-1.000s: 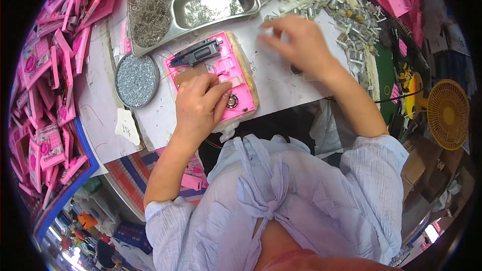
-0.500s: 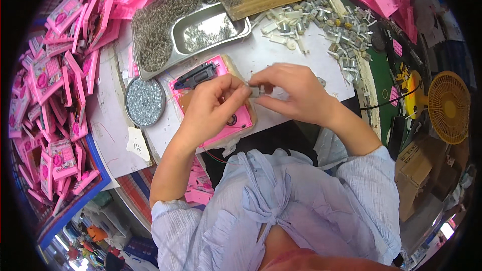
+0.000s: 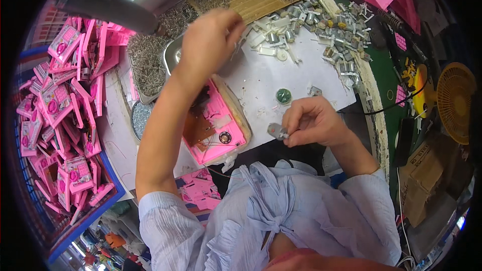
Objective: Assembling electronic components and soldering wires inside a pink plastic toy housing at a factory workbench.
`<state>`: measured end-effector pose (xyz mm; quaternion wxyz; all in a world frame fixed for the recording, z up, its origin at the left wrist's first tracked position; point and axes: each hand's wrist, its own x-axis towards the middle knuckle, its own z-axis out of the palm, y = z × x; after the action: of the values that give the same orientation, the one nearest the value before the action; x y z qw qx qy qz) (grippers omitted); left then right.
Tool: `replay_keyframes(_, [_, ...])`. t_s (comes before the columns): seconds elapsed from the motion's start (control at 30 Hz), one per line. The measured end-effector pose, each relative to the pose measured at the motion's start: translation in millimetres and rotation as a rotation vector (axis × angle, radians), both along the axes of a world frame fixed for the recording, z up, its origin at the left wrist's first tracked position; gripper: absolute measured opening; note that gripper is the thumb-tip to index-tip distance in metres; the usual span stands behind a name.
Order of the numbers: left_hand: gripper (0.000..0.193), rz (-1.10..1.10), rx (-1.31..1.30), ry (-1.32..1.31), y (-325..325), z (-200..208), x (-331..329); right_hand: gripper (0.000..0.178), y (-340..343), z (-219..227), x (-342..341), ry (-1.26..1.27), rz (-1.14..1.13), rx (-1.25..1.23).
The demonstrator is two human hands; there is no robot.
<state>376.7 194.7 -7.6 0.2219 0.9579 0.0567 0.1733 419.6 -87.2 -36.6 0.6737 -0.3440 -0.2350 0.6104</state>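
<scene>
My right hand point(image 3: 314, 123) pinches a small silver motor point(image 3: 277, 131) over the near edge of the white work surface. My left hand point(image 3: 211, 37) reaches across the metal tray point(image 3: 168, 62), its fingers curled beside a heap of white plastic parts and small motors point(image 3: 271, 37). A small greyish piece seems to show at those fingertips, too blurred to name. Beneath my left forearm lies an open pink plastic casing point(image 3: 213, 151) with a brown board point(image 3: 197, 129) and a round black part point(image 3: 225, 137). My forearm covers part of it.
An electric screwdriver point(image 3: 108, 5) slants in at upper left, above a pile of small screws point(image 3: 145, 65). Pink toy casings point(image 3: 55, 100) fill a basket on the left. A round dish of grey bits point(image 3: 140, 115), a green disc point(image 3: 283, 96) and a yellow fan point(image 3: 454, 103) stand around.
My hands have parted: the left has gone up and away over the tray, the right down and rightward with the motor. The screwdriver has come into view, and the green disc is uncovered.
</scene>
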Motion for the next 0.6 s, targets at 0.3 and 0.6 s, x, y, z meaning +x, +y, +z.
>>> replay_keyframes(0.3, [0.016,0.082,0.451,0.251,56.0,-16.4,73.1,0.016,-4.0,-14.0,3.5,0.048,0.009,-0.060])
replay_keyframes(0.6, [0.017,0.028,0.522,0.387,62.5,-19.0,86.5,0.023,-11.5,-13.9,8.1,0.019,-0.025,-0.045])
